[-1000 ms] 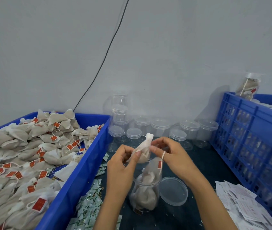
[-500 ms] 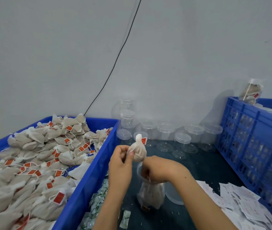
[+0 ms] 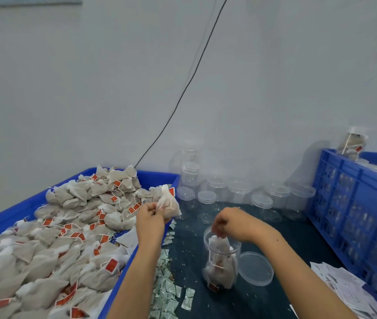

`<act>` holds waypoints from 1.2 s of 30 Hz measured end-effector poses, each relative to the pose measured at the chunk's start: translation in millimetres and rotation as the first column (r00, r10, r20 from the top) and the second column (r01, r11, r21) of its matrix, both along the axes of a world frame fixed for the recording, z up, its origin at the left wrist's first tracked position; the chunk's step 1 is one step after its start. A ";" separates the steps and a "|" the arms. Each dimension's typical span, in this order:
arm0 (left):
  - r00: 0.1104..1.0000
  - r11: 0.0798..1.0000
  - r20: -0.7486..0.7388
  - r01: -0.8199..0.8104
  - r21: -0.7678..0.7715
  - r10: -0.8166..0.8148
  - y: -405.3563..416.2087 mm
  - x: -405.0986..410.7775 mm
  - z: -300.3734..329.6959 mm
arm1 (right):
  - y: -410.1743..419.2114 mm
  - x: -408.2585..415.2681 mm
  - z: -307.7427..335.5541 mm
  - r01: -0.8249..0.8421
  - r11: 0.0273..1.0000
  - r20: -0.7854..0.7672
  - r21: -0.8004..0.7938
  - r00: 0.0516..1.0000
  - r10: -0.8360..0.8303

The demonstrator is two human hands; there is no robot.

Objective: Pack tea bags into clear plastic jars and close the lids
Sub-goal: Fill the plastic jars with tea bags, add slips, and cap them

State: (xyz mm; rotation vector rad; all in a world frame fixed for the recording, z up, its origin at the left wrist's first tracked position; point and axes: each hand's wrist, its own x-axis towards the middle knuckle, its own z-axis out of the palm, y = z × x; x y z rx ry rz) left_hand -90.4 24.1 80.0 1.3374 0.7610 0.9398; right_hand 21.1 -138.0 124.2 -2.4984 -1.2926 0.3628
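Note:
An open clear jar [image 3: 221,261] stands on the dark table, holding several tea bags. My right hand [image 3: 225,223] is at its mouth, fingers curled on the top of a tea bag [image 3: 219,244] that sits inside the jar. My left hand [image 3: 150,217] is raised over the bin's edge and pinches another tea bag [image 3: 168,203] by its top. The jar's clear lid [image 3: 255,268] lies flat just right of the jar.
A blue bin [image 3: 123,272] heaped with red-tagged tea bags [image 3: 56,238] fills the left. Several lidded empty jars [image 3: 238,194] stand by the wall. A blue crate [image 3: 355,203] is at right, a filled jar [image 3: 352,142] on it. Small sachets [image 3: 167,284] and paper slips [image 3: 344,286] lie on the table.
My right hand has dropped from the shared tea bag to the jar's mouth, pushing a bag in. My left hand has carried the other bag leftward, over the bin's edge.

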 end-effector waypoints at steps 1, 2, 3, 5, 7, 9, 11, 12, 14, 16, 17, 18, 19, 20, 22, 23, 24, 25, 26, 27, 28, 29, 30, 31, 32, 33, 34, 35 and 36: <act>0.999 0.999 -0.006 -0.043 -0.006 0.043 5.5 -1.7 0.9 | 0.0 -3.5 -2.1 -0.009 0.999 0.014 -0.051 1.000 0.010; 0.994 0.994 -0.012 -0.108 -0.011 0.108 10.0 -3.3 1.5 | -0.4 -7.6 -4.2 -0.035 0.992 0.017 -0.118 0.999 0.037; 0.981 0.981 -0.012 -0.193 -0.022 0.193 13.0 -4.8 2.0 | -0.6 -11.4 -6.2 -0.067 0.982 0.017 -0.177 0.997 0.071; 0.925 0.924 0.000 -0.379 -0.055 0.379 15.5 -8.6 2.9 | -0.8 -17.1 -9.0 -0.104 0.966 0.024 -0.237 0.993 0.113; 0.877 0.871 -0.004 -0.477 -0.116 0.480 18.2 -14.0 1.4 | -2.4 -18.9 -13.1 -0.129 0.969 0.028 -0.213 0.990 0.138; 0.876 0.858 -0.041 -0.479 -0.186 0.480 24.5 -17.5 -4.1 | -3.6 -18.3 -17.2 -0.134 0.978 0.030 -0.160 0.990 0.140; 0.911 0.876 -0.114 -0.413 -0.247 0.397 32.3 -19.0 -7.4 | -4.1 -18.0 -21.1 -0.135 0.985 0.044 -0.109 0.989 0.141; 0.928 0.884 -0.133 -0.371 -0.284 0.347 35.6 -19.8 -7.8 | -4.3 -18.3 -23.0 -0.129 0.987 0.056 -0.096 0.989 0.135; 0.953 0.888 -0.136 -0.303 -0.346 0.272 39.2 -20.4 -7.0 | -5.8 -19.3 -25.8 -0.110 0.991 0.081 -0.074 0.990 0.116; 0.937 0.882 -0.152 -0.347 -0.319 0.314 36.2 -21.3 -4.6 | -7.5 -19.9 -27.8 -0.094 0.995 0.105 -0.029 0.990 0.097; 0.906 0.877 -0.172 -0.419 -0.235 0.386 32.1 -22.0 -3.9 | -8.9 -20.5 -28.2 -0.078 0.997 0.113 0.007 0.991 0.076; 0.871 0.871 -0.161 -0.483 -0.097 0.465 26.4 -22.5 -2.8 | -10.7 -20.8 -28.5 -0.058 0.997 0.119 0.056 0.992 0.051; 0.852 0.858 -0.103 -0.507 0.085 0.514 18.9 -23.8 -2.1 | -12.7 -20.9 -28.3 -0.040 0.993 0.136 0.113 0.990 0.024; 0.866 0.834 -0.027 -0.472 0.285 0.499 11.3 -24.5 -2.7 | -15.2 -20.7 -27.4 -0.023 0.985 0.164 0.172 0.987 -0.006; 0.956 0.760 -0.016 -0.224 0.610 0.294 -0.3 -23.7 -9.6 | -20.2 -19.7 -26.6 -0.002 0.949 0.193 0.316 0.979 -0.063; 0.979 0.709 -0.122 -0.031 0.705 0.164 -5.1 -22.7 -14.9 | -23.2 -19.6 -27.2 0.009 0.913 0.175 0.407 0.981 -0.087; 0.955 0.643 -0.290 0.184 0.743 0.062 -9.9 -21.6 -20.8 | -26.6 -19.5 -28.2 0.028 0.866 0.136 0.500 0.985 -0.110; 0.881 0.566 -0.473 0.383 0.730 0.015 -13.2 -19.7 -28.1 | -30.2 -19.3 -29.8 0.054 0.810 0.085 0.584 0.988 -0.127; 0.773 0.496 -0.635 0.548 0.674 0.009 -15.9 -18.0 -36.9 | -34.2 -18.7 -32.2 0.085 0.756 0.033 0.649 0.990 -0.140; 0.654 0.450 -0.757 0.674 0.586 0.006 -18.4 -17.1 -46.0 | -38.4 -17.6 -35.6 0.119 0.710 -0.017 0.694 0.989 -0.149; 0.547 0.430 -0.837 0.756 0.493 -0.003 -20.9 -17.9 -54.7 | -42.4 -16.1 -39.9 0.153 0.676 -0.066 0.720 0.986 -0.153; 0.473 0.431 -0.881 0.798 0.421 -0.014 -22.8 -19.8 -63.2 | -46.6 -14.4 -45.4 0.185 0.658 -0.111 0.730 0.982 -0.153; 0.434 0.448 -0.901 0.810 0.379 -0.024 -24.0 -22.2 -71.1 | -50.6 -12.5 -51.9 0.211 0.653 -0.146 0.728 0.977 -0.154; 0.428 0.471 -0.903 0.803 0.365 -0.029 -24.8 -24.8 -77.5 | -54.4 -10.2 -59.0 0.235 0.650 -0.173 0.723 0.972 -0.159; 0.443 0.488 -0.896 0.788 0.375 -0.028 -26.4 -27.2 -81.7 | -58.4 -8.0 -66.2 0.261 0.642 -0.199 0.721 0.965 -0.169; 0.463 0.491 -0.886 0.776 0.395 -0.020 -28.5 -29.0 -82.9 | -62.6 -6.1 -72.5 0.293 0.626 -0.226 0.723 0.956 -0.186; 0.483 0.484 -0.876 0.768 0.419 -0.009 -30.8 -30.0 -81.8 | -66.9 -4.4 -77.9 0.328 0.599 -0.252 0.731 0.945 -0.209; 0.502 0.483 -0.865 0.758 0.438 -0.004 -33.0 -31.2 -79.4 | -71.5 -2.7 -82.5 0.363 0.560 -0.274 0.744 0.931 -0.239; 0.514 0.489 -0.858 0.751 0.444 -0.011 -35.2 -32.5 -76.3 | -76.5 -0.7 -86.6 0.395 0.510 -0.292 0.764 0.917 -0.272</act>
